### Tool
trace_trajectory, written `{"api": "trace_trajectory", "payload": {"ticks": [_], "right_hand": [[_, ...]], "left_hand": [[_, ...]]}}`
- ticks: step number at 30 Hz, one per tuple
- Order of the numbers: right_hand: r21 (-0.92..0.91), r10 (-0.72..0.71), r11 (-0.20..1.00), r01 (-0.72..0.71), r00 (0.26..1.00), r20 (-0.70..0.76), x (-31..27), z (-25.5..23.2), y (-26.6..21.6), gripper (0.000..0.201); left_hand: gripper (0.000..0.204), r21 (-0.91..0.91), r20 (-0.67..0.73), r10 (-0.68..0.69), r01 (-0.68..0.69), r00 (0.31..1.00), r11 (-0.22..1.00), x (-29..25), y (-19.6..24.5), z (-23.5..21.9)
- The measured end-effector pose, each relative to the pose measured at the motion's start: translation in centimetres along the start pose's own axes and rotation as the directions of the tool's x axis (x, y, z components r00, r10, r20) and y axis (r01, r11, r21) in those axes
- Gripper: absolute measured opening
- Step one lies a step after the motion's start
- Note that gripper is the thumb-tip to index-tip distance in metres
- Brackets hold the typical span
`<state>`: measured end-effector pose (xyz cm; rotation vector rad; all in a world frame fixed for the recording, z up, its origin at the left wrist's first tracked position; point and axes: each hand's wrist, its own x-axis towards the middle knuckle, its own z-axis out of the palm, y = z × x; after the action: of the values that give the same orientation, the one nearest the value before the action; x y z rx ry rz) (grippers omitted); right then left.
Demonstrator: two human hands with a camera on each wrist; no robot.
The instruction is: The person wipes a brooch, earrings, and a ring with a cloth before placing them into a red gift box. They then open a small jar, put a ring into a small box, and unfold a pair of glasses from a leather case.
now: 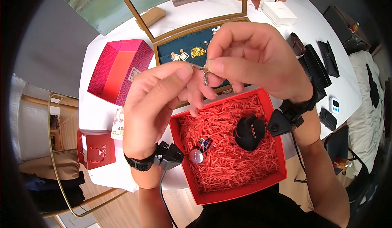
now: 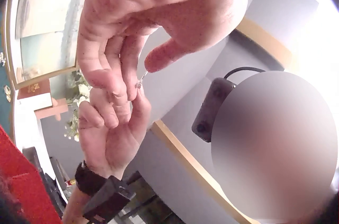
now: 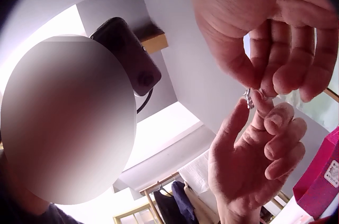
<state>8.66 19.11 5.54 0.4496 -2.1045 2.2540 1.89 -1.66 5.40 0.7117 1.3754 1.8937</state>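
A small silver dangle earring (image 1: pixel 205 77) with a sparkling drop is held up between both hands, above the red box (image 1: pixel 192 197). My left hand (image 1: pixel 151 101) pinches its thin wire from the left with thumb and forefinger. From the right, my right hand (image 1: pixel 259 65) pinches the top of it between thumb and forefinger, the other fingers loosely bent. The right wrist view shows the silver drop (image 3: pixel 249 100) hanging right at the meeting fingertips. In the left wrist view the earring (image 2: pixel 139 83) is partly hidden by fingers.
Behind the hands stands an open glass-lidded jewellery case (image 1: pixel 166 49) with earrings and a gold piece (image 1: pixel 197 52). Red paper shreds (image 1: pixel 220 162) fill the red box, with a black flower-shaped piece (image 1: pixel 245 136) on them. A pink box (image 1: pixel 108 75) and red gift bag (image 1: pixel 97 150) stand left.
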Motion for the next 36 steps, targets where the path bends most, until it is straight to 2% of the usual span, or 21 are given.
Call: {"api": "trace_trajectory", "payload": {"ticks": [4,6,7,9,10,11,12,13,15,16,18,19,22,24,28,30,32,34,36], "right_hand": [[-0.001,-0.002,1.0,0.002,1.0,0.004,0.0,0.0,-0.1,0.01],[0.018,-0.01,1.0,0.01,1.0,0.003,0.0,0.1,-0.2,0.011],[0.037,-0.019,0.999,0.019,1.0,0.0,0.0,0.2,-0.2,0.011],[0.002,-0.029,1.0,0.029,1.0,0.003,0.1,0.0,-0.2,0.013],[-0.031,-0.04,0.999,0.04,0.999,0.004,0.1,-0.1,-0.1,0.015],[-0.031,-0.04,0.999,0.04,0.999,0.004,0.0,0.0,0.0,0.015],[-0.069,-0.1,0.993,0.1,0.995,-0.005,0.0,0.0,0.3,0.018],[-0.107,-0.16,0.982,0.158,0.987,-0.013,0.0,0.1,0.4,0.022],[-0.173,-0.198,0.965,0.198,0.98,0.014,-0.1,0.1,0.3,0.025],[-0.236,-0.235,0.942,0.239,0.971,0.042,-0.1,0.1,0.3,0.029],[-0.246,-0.266,0.931,0.268,0.963,0.044,0.0,0.2,0.4,0.031],[-0.256,-0.297,0.919,0.298,0.954,0.046,0.1,0.2,0.5,0.034],[-0.203,-0.271,0.938,0.282,0.959,0.082,0.0,0.0,0.4,0.037],[-0.178,-0.307,0.931,0.318,0.948,0.086,0.1,0.0,0.6,0.036],[-0.07,-0.383,0.919,0.388,0.921,0.078,0.3,0.0,1.2,0.036],[-0.061,-0.37,0.925,0.375,0.925,0.081,0.2,0.0,1.1,0.033],[-0.052,-0.357,0.931,0.362,0.93,0.085,0.2,0.0,1.1,0.031],[-0.028,-0.426,0.903,0.43,0.901,0.085,0.4,0.1,1.4,0.026],[-0.031,-0.427,0.901,0.432,0.899,0.096,0.5,-0.2,1.4,0.025]], "left_hand": [[0.024,0.018,0.032,0.035,-0.035,0.999,0.999,0.2,-0.5,-0.2],[0.022,0.144,0.039,0.075,-0.08,0.996,0.986,0.2,-0.5,-0.2],[0.022,0.144,0.038,0.076,-0.081,0.996,0.986,0.2,-0.5,0.0],[0.017,0.246,-0.071,0.194,-0.172,0.978,0.954,0.1,-0.6,0.7],[0.017,0.246,-0.072,0.194,-0.172,0.978,0.954,0.0,-0.7,0.9],[0.014,0.312,-0.094,0.265,-0.225,0.96,0.923,-0.1,-0.7,1.0],[0.011,0.379,-0.111,0.336,-0.273,0.935,0.885,-0.1,-0.8,1.2],[0.011,0.378,-0.112,0.335,-0.271,0.936,0.885,-0.2,-0.9,1.4],[0.007,0.425,-0.177,0.391,-0.288,0.903,0.858,-0.4,-0.8,1.8],[0.007,0.425,-0.179,0.391,-0.287,0.903,0.858,-0.5,-0.8,1.8],[0.006,0.44,-0.135,0.429,-0.334,0.893,0.834,-0.5,-0.7,1.8],[0.006,0.44,-0.135,0.429,-0.333,0.893,0.834,-0.6,-0.6,1.9],[0.006,0.362,-0.151,0.385,-0.311,0.911,0.879,-0.8,-0.5,2.0],[0.008,0.248,-0.122,0.363,-0.326,0.924,0.912,-0.8,-0.6,1.9],[0.009,0.269,-0.126,0.333,-0.291,0.934,0.918,-1.0,-0.4,1.9],[0.011,0.271,-0.136,0.307,-0.262,0.942,0.926,-1.1,-0.3,1.9],[0.011,0.261,-0.109,0.326,-0.289,0.939,0.921,-1.0,-0.6,1.9],[0.012,0.249,-0.083,0.344,-0.315,0.935,0.916,-1.0,-0.6,1.9],[0.014,0.278,-0.102,0.312,-0.274,0.945,0.92,-1.1,-0.5,1.9]]}}
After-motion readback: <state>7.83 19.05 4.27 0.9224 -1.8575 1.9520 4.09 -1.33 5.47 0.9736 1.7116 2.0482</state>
